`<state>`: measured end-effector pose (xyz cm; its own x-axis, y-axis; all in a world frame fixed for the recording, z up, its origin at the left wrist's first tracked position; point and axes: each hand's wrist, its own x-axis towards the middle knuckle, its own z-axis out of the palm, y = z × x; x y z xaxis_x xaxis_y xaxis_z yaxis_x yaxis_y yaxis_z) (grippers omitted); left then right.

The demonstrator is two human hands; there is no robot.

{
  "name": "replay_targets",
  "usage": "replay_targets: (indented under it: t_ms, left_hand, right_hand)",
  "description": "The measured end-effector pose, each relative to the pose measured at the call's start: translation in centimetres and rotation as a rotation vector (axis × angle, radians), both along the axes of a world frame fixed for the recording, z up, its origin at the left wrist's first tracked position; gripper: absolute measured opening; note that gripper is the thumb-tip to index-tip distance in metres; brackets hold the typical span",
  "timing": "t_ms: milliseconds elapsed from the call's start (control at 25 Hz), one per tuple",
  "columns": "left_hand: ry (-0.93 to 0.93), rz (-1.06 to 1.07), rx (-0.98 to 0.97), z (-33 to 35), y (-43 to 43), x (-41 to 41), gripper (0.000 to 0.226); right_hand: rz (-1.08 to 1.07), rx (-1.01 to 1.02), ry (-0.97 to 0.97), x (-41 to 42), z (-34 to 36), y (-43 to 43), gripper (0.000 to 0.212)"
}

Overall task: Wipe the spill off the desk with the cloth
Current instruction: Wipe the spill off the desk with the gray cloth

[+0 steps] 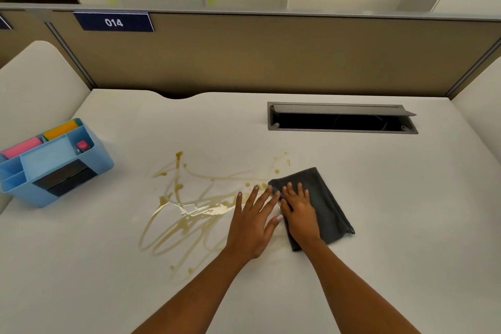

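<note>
My right hand lay flat, fingers spread, pressing dark cloth at frame centre-right. Left hand flat, open, empty, on desk. Brown spill just left, mostly unwiped. Wiping barely begun, I think. Next: push cloth left across puddle.

bare desk right of cloth, blue organizer far left, open cable hatch behind

This looks like an office or study room. The smooth white table sits in a booth with tan cloth-covered divider walls. A dark blue number sign reading 014 hangs at 11 o'clock. A grey metal cable hatch opens at 1 o'clock. A light blue plastic desk organizer stands at 9 o'clock.
</note>
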<state>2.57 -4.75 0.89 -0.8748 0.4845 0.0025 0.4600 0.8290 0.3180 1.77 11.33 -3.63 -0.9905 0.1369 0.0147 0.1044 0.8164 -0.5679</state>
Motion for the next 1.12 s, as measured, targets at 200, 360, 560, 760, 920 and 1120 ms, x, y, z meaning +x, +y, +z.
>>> replay_targets:
  t_ms: [200,360,560,760,920,1120]
  left_hand:
    - [-0.006,0.089,0.142,0.7,-0.8,-0.8,0.055]
    - [-0.006,0.106,0.143,0.7,-2.3,-1.3,0.057]
    - [-0.038,0.157,0.047,-0.2,-4.3,-1.0,0.058]
    - [-0.015,0.178,0.122,0.2,-3.9,-1.2,0.058]
    - [0.012,0.178,0.144,0.8,-3.6,-1.6,0.059]
    - [0.011,0.209,0.158,0.6,-3.2,-1.7,0.06]
  right_hand:
    - [0.283,-0.077,-0.038,6.5,-0.9,-1.3,0.047]
    - [0.375,-0.054,-0.047,9.2,-0.9,2.9,0.045]
    - [-0.054,-0.109,0.012,1.6,0.0,4.8,0.043]
    - [0.054,-0.108,-0.007,-3.5,0.5,-1.8,0.042]
    - [0.393,-0.105,-0.02,1.5,-0.4,-5.2,0.045]
    - [0.492,-0.039,-0.044,5.6,-0.8,1.6,0.043]
